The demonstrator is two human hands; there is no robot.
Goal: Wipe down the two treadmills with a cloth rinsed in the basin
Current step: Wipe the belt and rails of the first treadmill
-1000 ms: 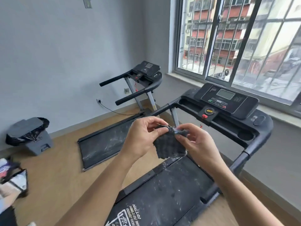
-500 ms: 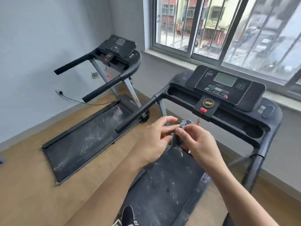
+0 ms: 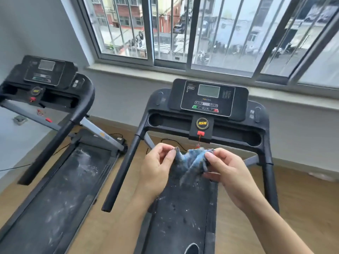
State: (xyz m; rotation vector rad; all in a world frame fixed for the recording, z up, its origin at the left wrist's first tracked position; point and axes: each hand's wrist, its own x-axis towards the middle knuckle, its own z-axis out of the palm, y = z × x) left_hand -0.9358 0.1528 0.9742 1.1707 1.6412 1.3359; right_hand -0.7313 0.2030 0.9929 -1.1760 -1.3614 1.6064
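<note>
Cloth (image 3: 190, 162), blue-grey and bunched, stretches crosswise between the left hand (image 3: 157, 171) and right hand (image 3: 229, 173), each pinching an upper corner, over the near treadmill (image 3: 207, 99) belt. Two treadmills stand side by side, long axes toward the window (image 3: 183, 30); the second treadmill (image 3: 45, 76) is leftward.

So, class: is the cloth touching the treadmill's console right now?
No: both hands, left hand and right hand, hold the cloth in the air, short of the console.
</note>
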